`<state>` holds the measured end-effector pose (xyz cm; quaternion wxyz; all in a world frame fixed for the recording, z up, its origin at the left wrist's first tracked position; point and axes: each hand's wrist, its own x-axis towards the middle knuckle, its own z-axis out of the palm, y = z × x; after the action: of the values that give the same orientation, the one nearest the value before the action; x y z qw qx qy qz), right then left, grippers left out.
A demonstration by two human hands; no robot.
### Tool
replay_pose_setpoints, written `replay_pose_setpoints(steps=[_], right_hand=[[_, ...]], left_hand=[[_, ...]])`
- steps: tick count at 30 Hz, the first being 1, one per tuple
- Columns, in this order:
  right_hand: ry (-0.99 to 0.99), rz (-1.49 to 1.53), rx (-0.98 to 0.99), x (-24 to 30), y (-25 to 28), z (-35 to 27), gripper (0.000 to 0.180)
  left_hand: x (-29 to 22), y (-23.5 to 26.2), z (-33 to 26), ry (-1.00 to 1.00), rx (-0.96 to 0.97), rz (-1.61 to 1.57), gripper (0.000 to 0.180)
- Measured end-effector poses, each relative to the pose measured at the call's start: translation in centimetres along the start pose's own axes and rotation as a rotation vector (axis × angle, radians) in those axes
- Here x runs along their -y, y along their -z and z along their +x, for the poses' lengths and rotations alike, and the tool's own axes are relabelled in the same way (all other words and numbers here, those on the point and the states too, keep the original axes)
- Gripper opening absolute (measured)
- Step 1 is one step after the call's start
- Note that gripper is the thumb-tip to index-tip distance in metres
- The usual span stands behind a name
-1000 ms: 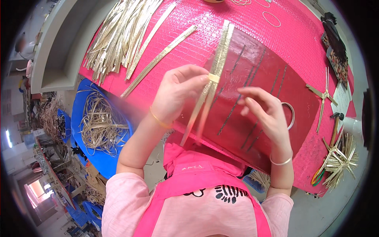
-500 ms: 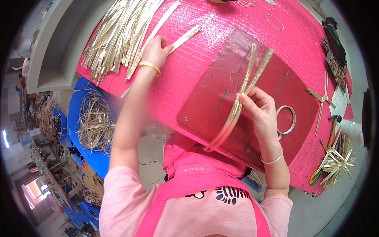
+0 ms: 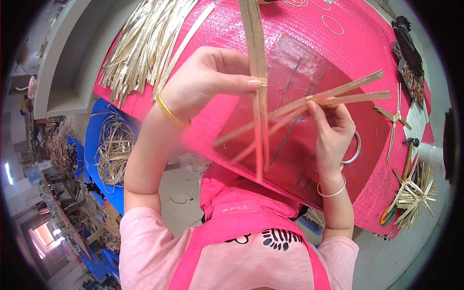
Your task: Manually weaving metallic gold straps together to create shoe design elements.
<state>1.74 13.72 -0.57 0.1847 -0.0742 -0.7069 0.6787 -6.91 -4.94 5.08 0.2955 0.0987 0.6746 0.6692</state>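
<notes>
The left hand [image 3: 208, 82] pinches a pair of pale straw strips [image 3: 259, 72] between thumb and forefinger, holding them upright toward twelve o'clock above the dark red mat [image 3: 367, 140]. The right hand [image 3: 331, 130] pinches a second bundle of strips [image 3: 333, 96] that slants off toward two o'clock and crosses the first below the left thumb. The crossing looks loose, though blur near the lower ends makes that hard to judge. If either pinch slackens, the strips could slide apart and fan out. Bending them too hard at the crossing could crease or split the dry straw. The loose pile of strips [image 3: 145, 43] lies at eleven o'clock on the pink table cover [image 3: 367, 43].
</notes>
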Motion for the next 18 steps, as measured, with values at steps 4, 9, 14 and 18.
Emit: replay_pose_setpoints(steps=[4,9,14,18], right_hand=[[-0.111,0.131,0.079,0.9,-0.7,0.3,0.009],[-0.171,0.336,0.135,1.8,-1.6,-0.7,0.013],[-0.239,0.406,0.122,1.4,-1.0,-1.2,0.014],[-0.267,0.418,0.123,1.8,-0.8,-1.2,0.013]], left_hand=[[-0.6,-2.3,-1.0,0.055,0.025,-0.074,0.017],[1.3,-4.4,-1.3,-0.049,-0.068,-0.159,0.015],[1.7,-5.1,-1.6,-0.091,-0.114,-0.205,0.016],[1.8,-5.3,-1.5,-0.108,-0.113,-0.196,0.017]])
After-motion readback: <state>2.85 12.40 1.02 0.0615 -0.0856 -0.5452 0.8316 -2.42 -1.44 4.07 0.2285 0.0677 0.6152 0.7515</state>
